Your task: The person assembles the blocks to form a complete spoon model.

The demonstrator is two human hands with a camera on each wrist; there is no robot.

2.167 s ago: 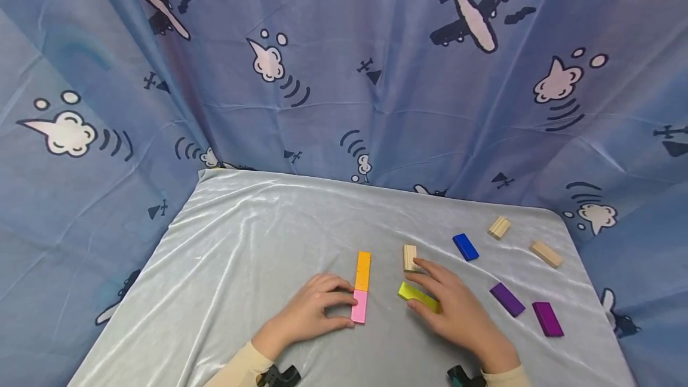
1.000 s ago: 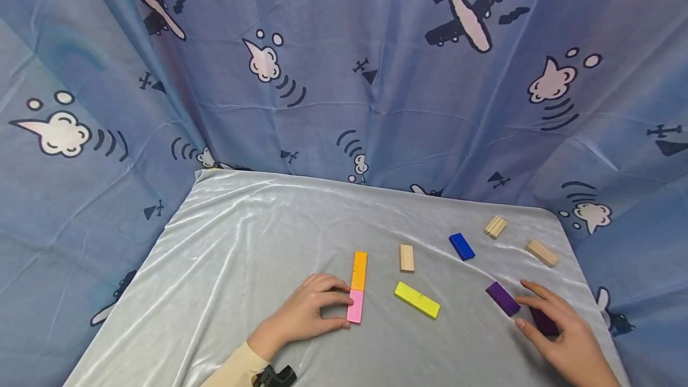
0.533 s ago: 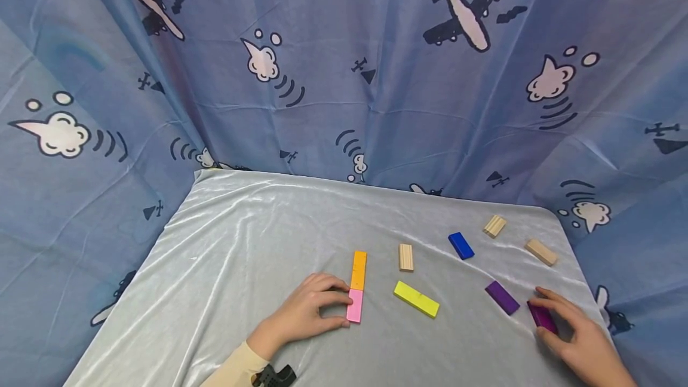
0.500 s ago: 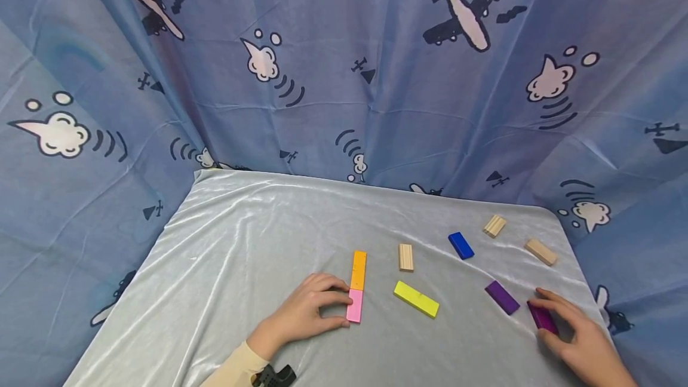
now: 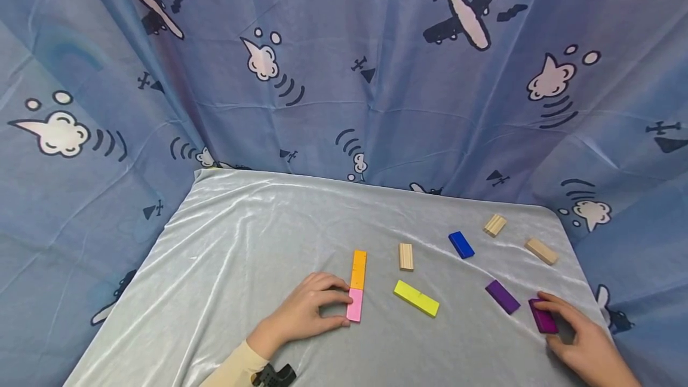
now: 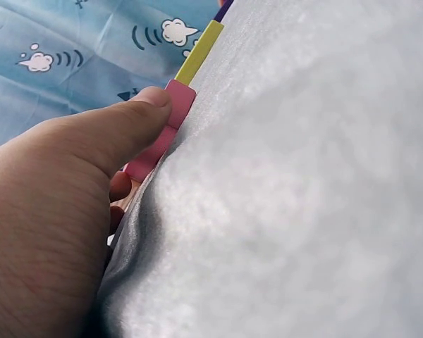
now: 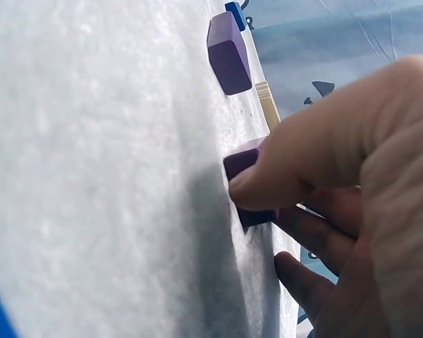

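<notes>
In the head view my left hand (image 5: 306, 306) holds a pink block (image 5: 354, 305), which lies end to end with an orange block (image 5: 358, 269). In the left wrist view the thumb presses the end of that pink block (image 6: 155, 144), and most other fingers are hidden. At the right of the table, my right hand (image 5: 583, 339) pinches a magenta block (image 5: 543, 316) between thumb and forefinger. Its thumb lies on the block (image 7: 241, 165) in the right wrist view. Just left of it lies a purple block (image 5: 502, 297), apart from the hand.
A yellow-green block (image 5: 416, 298) lies slanted between the hands, below a plain wood block (image 5: 406, 257). Farther back are a blue block (image 5: 461, 245), a grooved wood block (image 5: 494, 225) and another wood block (image 5: 541, 251). A patterned blue curtain (image 5: 322, 76) hangs behind the pale cloth-covered table (image 5: 269, 226).
My right hand has left the yellow-green block and moved right to the magenta block; lately it has shifted slightly, showing more of that block. My left hand has stayed at the pink block.
</notes>
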